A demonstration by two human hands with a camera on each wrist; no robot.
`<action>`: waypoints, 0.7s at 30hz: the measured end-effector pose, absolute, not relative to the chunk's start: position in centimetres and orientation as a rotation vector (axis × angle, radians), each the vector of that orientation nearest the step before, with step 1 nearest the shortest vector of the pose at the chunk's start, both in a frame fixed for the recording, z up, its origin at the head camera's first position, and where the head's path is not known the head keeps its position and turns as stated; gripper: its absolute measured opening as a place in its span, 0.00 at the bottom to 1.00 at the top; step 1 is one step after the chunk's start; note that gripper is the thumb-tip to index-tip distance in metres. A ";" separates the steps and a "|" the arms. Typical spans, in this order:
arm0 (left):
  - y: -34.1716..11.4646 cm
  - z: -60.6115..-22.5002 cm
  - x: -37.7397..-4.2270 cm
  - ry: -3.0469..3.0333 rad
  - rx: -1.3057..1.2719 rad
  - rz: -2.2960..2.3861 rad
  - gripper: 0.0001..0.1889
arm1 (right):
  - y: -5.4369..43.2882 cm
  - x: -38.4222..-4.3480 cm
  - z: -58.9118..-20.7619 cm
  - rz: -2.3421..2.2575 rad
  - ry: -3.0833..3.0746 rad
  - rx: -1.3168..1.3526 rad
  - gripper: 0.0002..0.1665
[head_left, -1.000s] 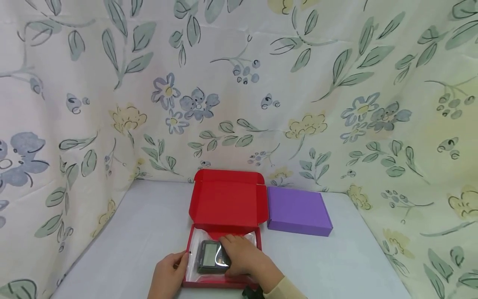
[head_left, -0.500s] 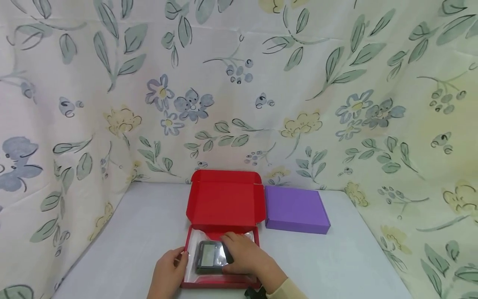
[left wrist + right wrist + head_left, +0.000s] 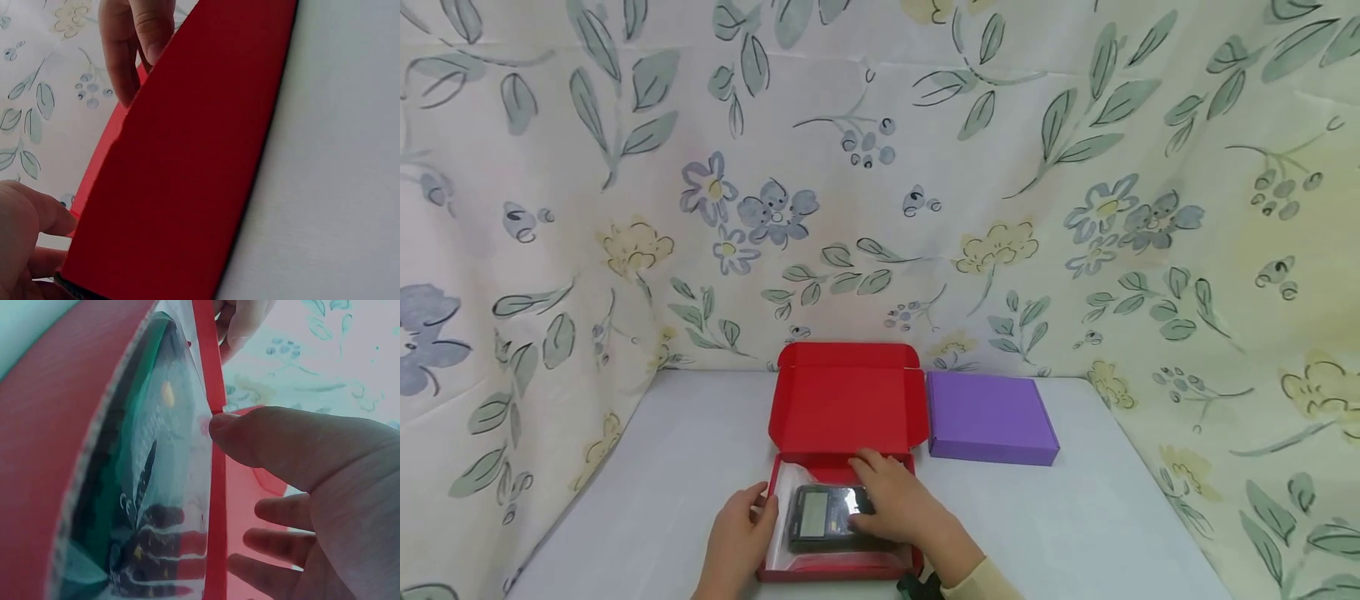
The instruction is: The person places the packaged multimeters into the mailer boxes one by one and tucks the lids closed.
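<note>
A red cardboard box stands with its lid folded back. Inside, on clear plastic wrapping, lies a dark handheld meter with a grey display, much like a multimeter. My left hand holds the box's left wall, thumb at the rim. Over the meter's right part is my right hand, hiding that end. The right wrist view shows its thumb and fingers spread apart above the meter's glossy clear cover, which mirrors the fingers. The box's outer wall fills the left wrist view.
A closed purple box lies flat just right of the red lid. Behind the white table hangs a floral curtain, which also runs down both sides. A dark strap is at the right wrist.
My right hand has loosened from the meter's right end, its fingers lifting and spreading, so more of the meter shows. The left hand stays at the box. The head view has shifted slightly.
</note>
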State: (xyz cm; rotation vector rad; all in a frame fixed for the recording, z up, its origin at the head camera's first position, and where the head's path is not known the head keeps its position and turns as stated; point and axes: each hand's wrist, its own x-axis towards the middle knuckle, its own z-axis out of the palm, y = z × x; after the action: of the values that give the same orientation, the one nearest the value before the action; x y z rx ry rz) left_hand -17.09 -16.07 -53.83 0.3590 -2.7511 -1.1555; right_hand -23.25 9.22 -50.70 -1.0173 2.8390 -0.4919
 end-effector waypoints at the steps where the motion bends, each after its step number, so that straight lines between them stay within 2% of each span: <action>1: -16.0 -53.7 -17.2 -2.748 0.357 -1.149 0.23 | 9.3 -23.3 -50.7 -0.490 2.850 -1.021 0.51; 13: -15.9 -52.0 -18.9 -2.702 0.331 -1.122 0.26 | 10.2 -23.5 -50.0 -0.555 2.962 -0.976 0.47; 21: -16.5 -51.1 -19.8 -2.665 0.349 -1.178 0.32 | 10.8 -24.0 -49.5 -0.635 3.070 -0.931 0.45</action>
State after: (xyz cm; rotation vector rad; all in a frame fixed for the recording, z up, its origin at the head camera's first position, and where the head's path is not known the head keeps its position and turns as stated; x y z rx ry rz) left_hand -19.78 -16.50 -51.06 0.3492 -2.6651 -1.1778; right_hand -23.95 10.84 -49.51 -0.9313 3.0700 -0.6346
